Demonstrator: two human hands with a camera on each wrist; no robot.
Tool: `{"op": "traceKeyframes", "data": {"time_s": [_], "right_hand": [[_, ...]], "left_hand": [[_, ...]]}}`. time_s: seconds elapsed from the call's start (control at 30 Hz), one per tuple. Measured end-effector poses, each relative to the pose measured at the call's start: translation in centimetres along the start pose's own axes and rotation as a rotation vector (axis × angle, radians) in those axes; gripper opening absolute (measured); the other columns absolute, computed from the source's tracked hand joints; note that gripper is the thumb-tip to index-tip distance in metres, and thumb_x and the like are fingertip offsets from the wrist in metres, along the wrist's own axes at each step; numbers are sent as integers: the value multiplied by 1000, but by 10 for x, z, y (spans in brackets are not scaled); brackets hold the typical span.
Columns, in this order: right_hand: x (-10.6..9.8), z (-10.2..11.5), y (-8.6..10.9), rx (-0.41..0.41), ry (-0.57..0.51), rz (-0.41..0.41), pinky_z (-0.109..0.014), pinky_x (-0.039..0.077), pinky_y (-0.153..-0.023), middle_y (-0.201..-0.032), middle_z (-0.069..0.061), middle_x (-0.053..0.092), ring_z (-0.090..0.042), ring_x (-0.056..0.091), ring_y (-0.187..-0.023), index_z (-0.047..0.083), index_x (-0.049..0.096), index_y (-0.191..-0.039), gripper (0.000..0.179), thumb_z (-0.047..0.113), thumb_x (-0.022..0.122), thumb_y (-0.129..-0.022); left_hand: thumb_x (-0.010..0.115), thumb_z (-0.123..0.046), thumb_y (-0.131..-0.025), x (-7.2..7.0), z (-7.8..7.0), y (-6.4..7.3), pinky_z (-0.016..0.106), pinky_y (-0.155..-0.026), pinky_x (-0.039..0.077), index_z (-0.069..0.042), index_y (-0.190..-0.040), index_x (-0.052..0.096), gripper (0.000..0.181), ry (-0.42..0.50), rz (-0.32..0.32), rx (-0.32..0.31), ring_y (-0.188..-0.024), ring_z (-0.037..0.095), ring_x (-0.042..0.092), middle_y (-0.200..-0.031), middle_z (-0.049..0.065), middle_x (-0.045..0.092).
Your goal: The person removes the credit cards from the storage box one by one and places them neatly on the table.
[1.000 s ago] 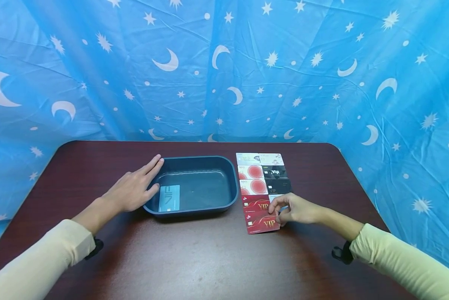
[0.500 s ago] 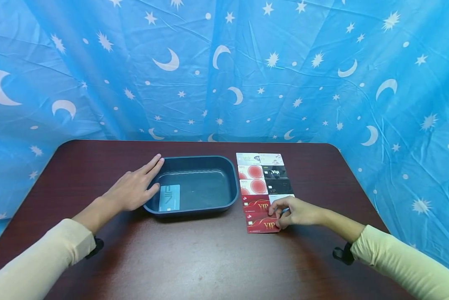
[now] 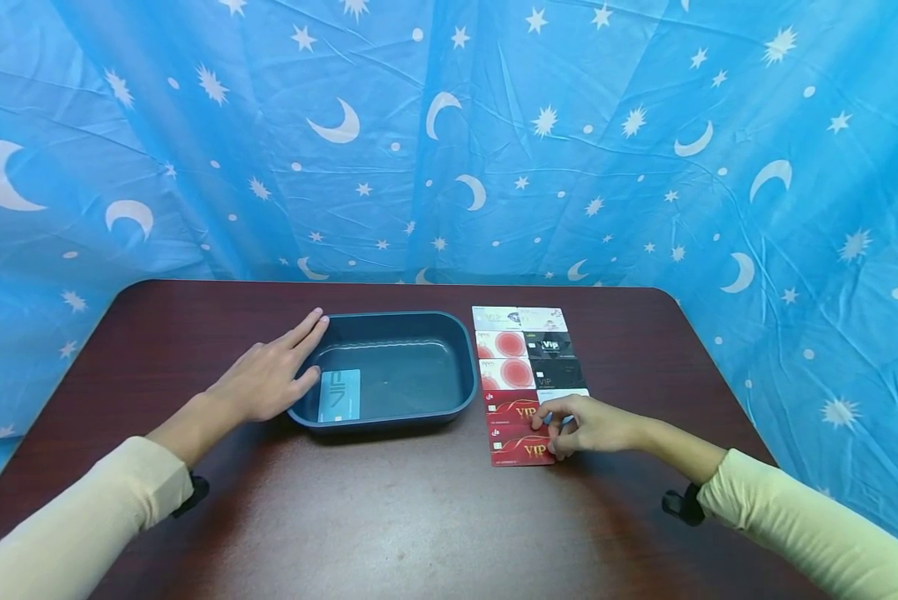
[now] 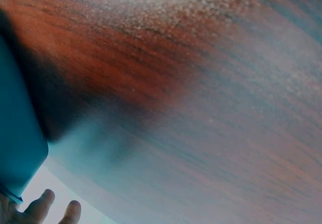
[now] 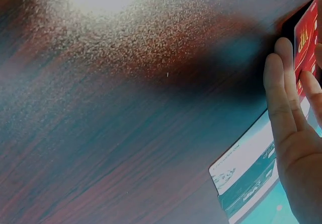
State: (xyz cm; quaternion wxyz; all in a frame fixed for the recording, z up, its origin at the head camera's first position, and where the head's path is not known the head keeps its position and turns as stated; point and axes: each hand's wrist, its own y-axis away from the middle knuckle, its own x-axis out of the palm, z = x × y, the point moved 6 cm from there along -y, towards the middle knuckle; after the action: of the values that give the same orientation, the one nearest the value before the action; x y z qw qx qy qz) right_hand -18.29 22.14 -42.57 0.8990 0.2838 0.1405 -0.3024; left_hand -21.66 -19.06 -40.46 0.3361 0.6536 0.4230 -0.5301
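Splayed fingers of my left hand (image 3: pixel 264 379) rest on the left rim of a dark blue tray (image 3: pixel 418 417) in the head view. Inside the tray's near left corner lies a light blue VIP card (image 3: pixel 339 396). At the right, my right hand (image 3: pixel 587 425) holds the lower red VIP card (image 3: pixel 512 450) by its right side, thumb and fingertips curled at the edge. Directly above is another red VIP card (image 3: pixel 503 407), close against it. A pale card (image 3: pixel 572 392) is partly hidden behind the right hand. The right wrist view shows fingers beside the red card (image 5: pixel 306 45).
Two columns of cards stretch to the back: pink-circle cards (image 3: pixel 509 373), black VIP cards (image 3: pixel 555 372) and white cards (image 3: pixel 542 318). The dark wooden table (image 3: pixel 388 517) has rounded back corners. A blue curtain (image 3: pixel 418 225) with moons and stars hangs behind.
The lower red card has shifted slightly left and straightened, now sitting squarer under the red card above. My right hand moved a little left with it. The left hand and tray stay put.
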Motion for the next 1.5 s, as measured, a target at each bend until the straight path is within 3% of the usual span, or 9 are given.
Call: {"op": "traceKeyframes", "data": {"time_s": [0.33, 0.63, 0.87, 1.17, 1.33, 1.5], "right_hand": [[1, -1, 0, -10, -20, 14, -30, 57, -76, -96, -12, 59, -24, 63, -85, -3, 56, -124, 36, 7, 68, -91], [-9, 8, -4, -26, 64, -25, -31, 58, -76, -101, -11, 61, -24, 65, -87, -1, 58, -125, 37, 8, 69, -91], [-36, 41, -16, -108, 110, -102, -30, 58, -79, -99, -12, 64, -26, 68, -87, -6, 56, -125, 40, 5, 70, -89], [-50, 102, -56, -226, 164, -160, -34, 58, -83, -99, -11, 67, -27, 66, -90, -4, 60, -124, 38, 5, 71, -88], [-52, 129, -78, -244, 106, -108, -38, 57, -87, -107, -16, 67, -29, 70, -96, -4, 57, -127, 40, 4, 70, -90], [-48, 141, -101, -222, 88, -33, -36, 55, -91, -117, -14, 66, -27, 68, -104, 0, 55, -132, 43, 9, 69, -92]], "left_hand": [[53, -28, -98, 1, 2, -1, 43, -74, 56, -1, -157, 23, 71, -6, -5, -4, -115, 40, 62, -163, 20, 18], [52, -28, -98, 3, 2, 0, 48, -81, 56, 0, -156, 23, 71, -2, 1, -3, -119, 41, 59, -163, 20, 18], [52, -28, -98, 1, 3, 1, 47, -79, 57, 0, -156, 23, 70, 2, -12, 4, -118, 41, 60, -163, 21, 19], [52, -28, -98, 1, 3, 1, 38, -68, 55, 0, -156, 24, 70, 9, -18, -4, -117, 40, 60, -163, 20, 20], [52, -28, -99, 1, 2, 0, 32, -63, 51, 0, -156, 24, 70, 3, -19, 1, -116, 40, 60, -163, 20, 20], [51, -27, -99, 2, 2, -1, 35, -64, 52, 0, -156, 24, 69, 3, -12, 2, -119, 41, 59, -163, 21, 20]]}}
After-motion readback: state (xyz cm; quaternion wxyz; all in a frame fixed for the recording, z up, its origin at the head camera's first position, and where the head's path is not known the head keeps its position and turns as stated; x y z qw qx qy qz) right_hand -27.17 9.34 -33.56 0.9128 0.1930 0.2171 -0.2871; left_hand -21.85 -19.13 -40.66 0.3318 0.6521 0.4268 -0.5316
